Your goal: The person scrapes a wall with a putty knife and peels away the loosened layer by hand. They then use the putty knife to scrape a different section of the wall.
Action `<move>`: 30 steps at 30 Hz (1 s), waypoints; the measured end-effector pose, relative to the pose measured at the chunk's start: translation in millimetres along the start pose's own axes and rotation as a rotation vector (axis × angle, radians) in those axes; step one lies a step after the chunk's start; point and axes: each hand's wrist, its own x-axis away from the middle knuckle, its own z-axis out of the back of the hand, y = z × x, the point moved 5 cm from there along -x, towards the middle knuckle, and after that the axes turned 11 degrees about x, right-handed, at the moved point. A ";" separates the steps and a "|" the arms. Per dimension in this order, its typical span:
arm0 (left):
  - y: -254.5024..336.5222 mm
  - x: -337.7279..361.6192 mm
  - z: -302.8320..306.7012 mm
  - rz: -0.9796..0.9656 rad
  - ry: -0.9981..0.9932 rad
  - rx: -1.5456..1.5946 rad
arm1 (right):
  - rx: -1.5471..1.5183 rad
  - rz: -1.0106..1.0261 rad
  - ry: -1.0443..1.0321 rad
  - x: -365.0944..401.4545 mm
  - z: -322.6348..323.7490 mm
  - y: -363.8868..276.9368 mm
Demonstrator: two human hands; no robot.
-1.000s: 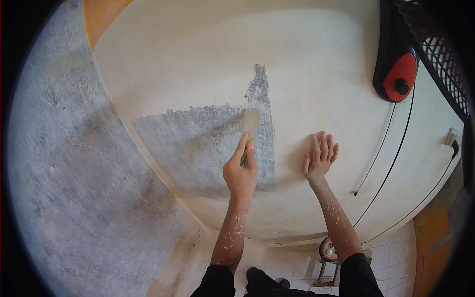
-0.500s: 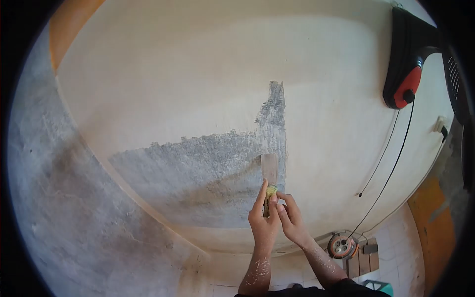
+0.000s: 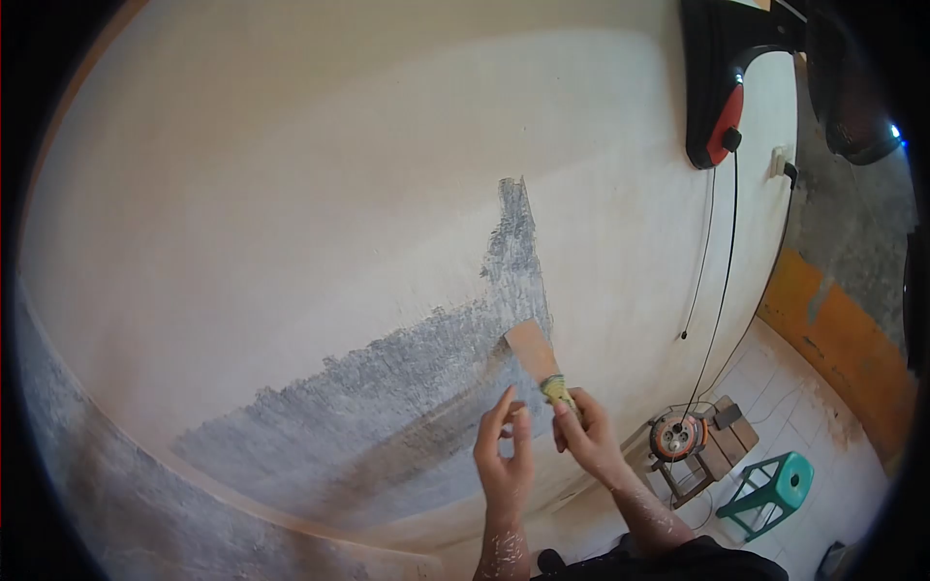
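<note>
My right hand [image 3: 589, 438] grips the yellow-green handle of a scraper [image 3: 533, 351], whose flat, wide metal blade points up and leans left. The blade overlaps the grey patch [image 3: 426, 373] on the wall, near its right edge. To the left of the handle, my left hand [image 3: 503, 463] is off the tool, its index finger and thumb raised with a gap between them. Pale flecks cover both forearms. Around the bare grey patch, the wall [image 3: 291, 223] still carries its cream coating, with a ragged border.
A black and red wall-mounted device [image 3: 712, 107] hangs at upper right, its cord running down to a cable reel [image 3: 677, 436]. The reel sits on a small wooden stool [image 3: 728, 450]. Beside it stands a green plastic stool [image 3: 794, 479] on the tiled floor.
My left hand has let go of the scraper and moved slightly left and down. The right hand now holds it alone, tilted leftward. The view has shifted right, showing the green stool more fully.
</note>
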 end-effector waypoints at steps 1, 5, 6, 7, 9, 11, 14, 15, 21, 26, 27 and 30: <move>-8.6 1.5 16.9 -0.033 0.031 -0.023 | 0.047 0.008 0.002 -1.8 3.4 -4.9; -63.3 7.5 129.4 -0.217 0.253 -0.172 | 0.141 0.036 0.045 -15.4 17.9 -42.8; -74.8 8.5 162.2 -0.242 0.325 -0.210 | 0.137 0.065 0.050 -22.4 19.2 -49.7; -82.0 9.5 189.5 -0.267 0.400 -0.250 | 0.133 0.095 0.053 -29.4 20.1 -57.6; -75.6 11.0 216.8 -0.207 0.410 -0.314 | 0.182 0.060 0.066 -36.1 20.1 -93.3; -66.9 9.9 227.5 -0.169 0.413 -0.327 | 0.198 0.027 0.096 -37.7 20.4 -111.5; -66.6 8.5 227.7 -0.158 0.388 -0.278 | 0.192 -0.018 0.106 -31.2 18.8 -113.8; -69.6 9.3 231.9 -0.161 0.375 -0.272 | 0.199 -0.009 0.088 -33.6 19.7 -111.9; -76.0 14.2 248.6 -0.152 0.328 -0.234 | 0.390 -0.004 0.159 -35.2 30.4 -137.5; -72.3 16.5 250.7 -0.128 0.331 -0.248 | 0.497 -0.038 0.208 -41.7 31.3 -154.9; -68.4 17.0 251.9 -0.113 0.334 -0.257 | 0.500 -0.026 0.209 -44.3 29.6 -159.3; -71.2 10.5 245.5 -0.125 0.333 -0.227 | 0.551 -0.061 0.225 -33.7 36.6 -154.4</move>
